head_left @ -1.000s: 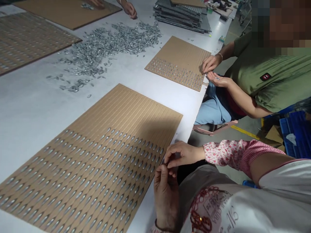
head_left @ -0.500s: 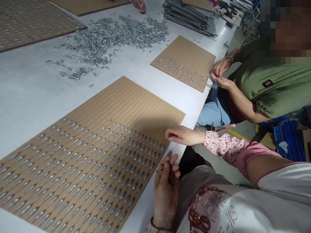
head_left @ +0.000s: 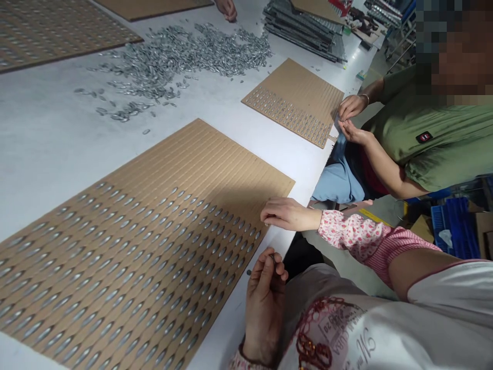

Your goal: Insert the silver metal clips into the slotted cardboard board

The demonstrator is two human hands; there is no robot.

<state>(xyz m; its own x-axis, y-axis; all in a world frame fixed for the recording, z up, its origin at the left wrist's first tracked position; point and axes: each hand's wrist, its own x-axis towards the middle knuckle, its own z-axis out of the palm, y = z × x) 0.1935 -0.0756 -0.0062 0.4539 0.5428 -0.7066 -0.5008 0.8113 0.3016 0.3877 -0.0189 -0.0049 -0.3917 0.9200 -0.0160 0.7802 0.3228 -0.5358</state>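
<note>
The left hand [head_left: 265,303] is nearest, palm up beside the worktop's near edge, its forearm rising from the bottom of the view; the fingers are curled in and the thumb is bent over them, grasping a small dark piece [head_left: 272,258]. Just beside it, a loose dark piece [head_left: 249,272] lies by the edge of the grooved brown board [head_left: 200,149]. The right hand [head_left: 288,213] is back up above the board's right-hand border, its wrist nearly straight and its forearm reaching in from the right in a pink patterned sleeve [head_left: 344,228]. Its fingers are bent down with the tips close to the board; whether they grasp a piece I cannot tell. Oval metal pieces [head_left: 146,235] lie in slanting rows over the near part of the board, while the grooves toward its far edge are bare. Beyond the board, across the white worktop [head_left: 50,149], spreads a heap of loose oval pieces [head_left: 185,56], with a few strays around it. To the right of the heap is a second grooved board [head_left: 296,77], partly filled, and at its right edge a co-worker's two hands [head_left: 353,107] meet. Farther off are a filled board [head_left: 57,31] at the upper left, a stack of dark sheets [head_left: 304,33] and another person's hand [head_left: 227,9] near the heap's far side.
</note>
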